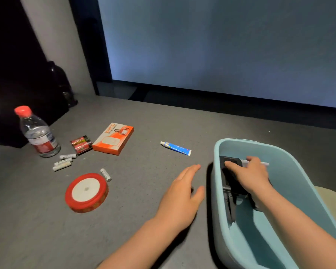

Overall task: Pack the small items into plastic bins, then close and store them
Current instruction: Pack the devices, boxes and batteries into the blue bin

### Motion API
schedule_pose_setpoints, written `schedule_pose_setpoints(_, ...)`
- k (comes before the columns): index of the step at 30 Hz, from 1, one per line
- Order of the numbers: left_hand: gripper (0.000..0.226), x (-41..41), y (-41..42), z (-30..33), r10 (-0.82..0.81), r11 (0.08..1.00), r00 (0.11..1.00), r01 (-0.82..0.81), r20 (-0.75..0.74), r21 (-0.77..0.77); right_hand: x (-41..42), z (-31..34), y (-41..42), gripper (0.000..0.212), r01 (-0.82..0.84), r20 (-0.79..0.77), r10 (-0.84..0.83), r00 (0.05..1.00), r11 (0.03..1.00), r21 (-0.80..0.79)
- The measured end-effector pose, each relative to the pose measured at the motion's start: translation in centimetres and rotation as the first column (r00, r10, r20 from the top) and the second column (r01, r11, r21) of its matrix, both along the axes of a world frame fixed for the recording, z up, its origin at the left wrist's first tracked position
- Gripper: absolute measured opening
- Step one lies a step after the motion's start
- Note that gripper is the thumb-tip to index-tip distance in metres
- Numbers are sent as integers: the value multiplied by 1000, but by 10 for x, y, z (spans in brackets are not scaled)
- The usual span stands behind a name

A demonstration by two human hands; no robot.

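A light blue plastic bin [306,183] stands at the right on the grey table. My right hand [248,173] reaches inside it and rests on a black flat object [231,183] lying against the bin's left wall; a thin white stick [265,163] pokes out past my fingers. My left hand [182,199] hovers flat and open over the table just left of the bin. On the table lie a blue-and-white tube [176,148], an orange box [113,138], a red ribbon spool [86,192], a pack of red batteries [81,144] and several white batteries [63,162].
A water bottle [38,133] with a red cap stands at the far left. Behind it sit dark objects [62,84] against the wall. A large lit screen [221,39] runs along the table's back edge.
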State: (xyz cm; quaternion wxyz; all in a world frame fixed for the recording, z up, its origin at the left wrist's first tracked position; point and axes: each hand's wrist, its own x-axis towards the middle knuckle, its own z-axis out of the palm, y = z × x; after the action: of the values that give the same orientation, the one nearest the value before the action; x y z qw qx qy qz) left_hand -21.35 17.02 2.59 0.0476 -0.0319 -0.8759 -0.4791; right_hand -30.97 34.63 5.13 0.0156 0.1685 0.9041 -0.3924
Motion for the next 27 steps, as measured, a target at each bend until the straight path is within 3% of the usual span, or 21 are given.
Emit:
schedule_pose_setpoints(4,45,24,-73,-14,272,962,962,-272,-23,-3,26,38,-44,44,-152,-366,46,929,952,-266)
schedule_pose_setpoints(6,47,33,-112,-19,395,915,918,-397,-49,-68,46,47,-85,36,-326,-506,155,848,906,-269)
schedule_pose_setpoints(8,53,39,-148,-23,489,854,871,-490,-54,-175,61,39,-128,35,-480,-533,321,783,857,-188)
schedule_pose_setpoints(11,64,45,-191,-30,570,783,822,-547,-12,-297,67,3,-178,38,-582,-408,500,764,807,-100)
schedule_pose_setpoints(14,80,48,-219,-40,567,789,818,-505,95,-350,59,-30,-209,35,-630,-247,602,759,776,-44)
schedule_pose_setpoints(18,80,46,-243,-46,543,829,835,-515,93,-219,40,-50,-251,47,-803,-105,808,580,588,95)
schedule_pose_setpoints(22,85,38,-289,-40,509,850,853,-476,117,-225,13,-54,-285,71,-902,57,932,358,329,280)
schedule_pose_setpoints(25,104,35,-312,-33,411,909,878,-372,247,-188,-2,-55,-299,69,-926,183,956,231,159,342)
schedule_pose_setpoints(27,111,33,-307,-35,340,933,904,-289,260,-216,-7,-57,-307,64,-918,209,958,195,103,383)
